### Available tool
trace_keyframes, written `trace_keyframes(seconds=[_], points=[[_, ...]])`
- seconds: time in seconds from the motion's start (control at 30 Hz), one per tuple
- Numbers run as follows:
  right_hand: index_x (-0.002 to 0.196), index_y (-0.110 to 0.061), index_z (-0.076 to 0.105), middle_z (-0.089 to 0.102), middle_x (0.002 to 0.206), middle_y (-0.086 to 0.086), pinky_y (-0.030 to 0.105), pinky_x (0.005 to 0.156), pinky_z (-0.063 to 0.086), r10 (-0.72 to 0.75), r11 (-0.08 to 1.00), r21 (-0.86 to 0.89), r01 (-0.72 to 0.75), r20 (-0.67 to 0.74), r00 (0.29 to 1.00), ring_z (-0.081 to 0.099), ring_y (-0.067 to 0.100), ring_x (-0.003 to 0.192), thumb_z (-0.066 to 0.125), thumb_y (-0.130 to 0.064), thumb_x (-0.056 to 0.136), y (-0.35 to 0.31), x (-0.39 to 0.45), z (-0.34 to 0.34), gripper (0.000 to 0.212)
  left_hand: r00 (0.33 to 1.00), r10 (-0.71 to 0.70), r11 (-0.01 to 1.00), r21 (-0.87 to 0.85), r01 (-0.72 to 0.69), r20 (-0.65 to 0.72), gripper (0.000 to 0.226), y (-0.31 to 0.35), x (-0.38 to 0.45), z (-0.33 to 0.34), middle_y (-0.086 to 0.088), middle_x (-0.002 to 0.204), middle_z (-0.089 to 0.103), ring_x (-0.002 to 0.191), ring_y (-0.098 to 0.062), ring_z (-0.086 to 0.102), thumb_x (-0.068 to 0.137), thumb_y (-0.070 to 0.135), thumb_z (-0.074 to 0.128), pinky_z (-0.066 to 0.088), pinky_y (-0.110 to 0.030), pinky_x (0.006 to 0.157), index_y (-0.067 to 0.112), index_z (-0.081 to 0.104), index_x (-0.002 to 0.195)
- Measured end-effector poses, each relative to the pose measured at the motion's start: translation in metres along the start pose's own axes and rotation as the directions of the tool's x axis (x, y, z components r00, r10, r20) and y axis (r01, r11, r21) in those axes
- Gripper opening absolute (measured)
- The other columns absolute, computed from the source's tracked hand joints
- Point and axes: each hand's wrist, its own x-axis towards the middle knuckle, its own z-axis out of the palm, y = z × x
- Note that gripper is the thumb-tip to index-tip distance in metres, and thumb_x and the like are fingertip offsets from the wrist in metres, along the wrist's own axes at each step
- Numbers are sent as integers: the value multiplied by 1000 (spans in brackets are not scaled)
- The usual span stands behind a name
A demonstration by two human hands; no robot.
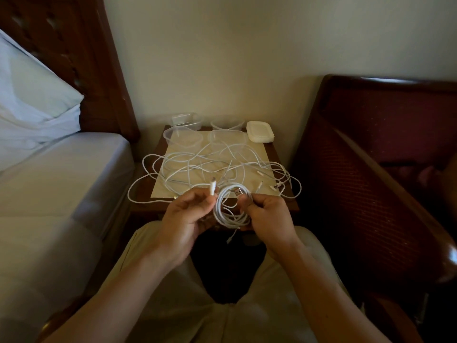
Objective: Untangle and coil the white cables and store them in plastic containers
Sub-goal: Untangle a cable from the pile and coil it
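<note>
I hold a coiled white cable (230, 209) in front of the table (282, 154), my right hand (268, 214) curled round the coil's side with the thumb on its USB plug (238, 193), my left hand (184, 216) pinching the cable's other small connector (212, 189) upright. On the table behind the coil lies the tangle of loose white cables (210, 167). Behind that tangle, toward the wall, stand four clear plastic containers (183, 138) and a stack of white lids (260, 131).
</note>
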Motion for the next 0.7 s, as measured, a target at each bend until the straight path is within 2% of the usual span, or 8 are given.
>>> trace_keyframes(seconds=[0.1,0.2,0.27,0.37,0.43,0.5,0.6,0.7], points=[[93,-17,79,77,79,6,38,69,65,12,999,-51,-13,-23,1000,76,25,76,64,-28,100,-3,0,-1,20,995,104,944,314,-102,11,8,10,4,-4,-5,112,76,110,-28,70,80,12,81,55,-45,95,12,80,88],[84,-16,78,75,80,15,55,72,61,20,993,-111,-26,-53,998,73,39,81,66,-31,99,-3,1,0,25,981,173,829,525,-192,85,10,20,7,-2,4,117,75,110,-10,70,83,-1,78,59,-29,89,9,80,83],[83,-11,77,75,80,18,58,70,60,26,990,-139,-36,-76,997,72,40,80,66,-33,99,-4,1,2,29,969,222,766,596,-241,106,10,25,7,4,7,117,74,110,-3,68,84,-2,77,56,-19,87,8,80,81],[87,-5,75,75,80,17,57,67,60,15,986,-167,-30,-91,996,73,38,79,66,-35,99,-9,0,4,34,954,276,788,540,-295,118,11,22,8,5,5,121,73,118,-5,65,84,-3,76,52,-19,88,4,78,76],[85,-6,76,75,78,14,55,66,60,-7,982,-190,-11,-98,995,73,37,76,66,-33,99,-14,-1,3,32,964,228,912,316,-260,137,2,18,7,3,0,129,71,126,-18,63,76,4,80,52,-39,98,5,78,76],[80,-9,77,74,74,14,54,64,60,-28,978,-209,5,-110,994,72,38,74,66,-30,99,-19,-1,1,30,973,153,977,120,-175,174,14,14,4,1,-6,136,66,131,-28,59,68,13,80,49,-55,102,5,79,79],[77,-8,75,73,74,16,51,62,57,-53,970,-242,24,-115,992,71,38,74,66,-31,99,-22,-3,-1,33,965,113,979,139,-148,236,20,13,1,2,-6,140,63,134,-30,56,68,15,81,48,-56,104,4,79,83],[74,-6,73,71,71,15,47,60,57,-46,967,-255,12,-127,991,70,37,71,66,-31,99,-24,-6,-1,36,973,123,972,173,-158,194,26,15,2,2,-1,140,63,134,-26,56,66,19,82,47,-56,106,0,76,83]])
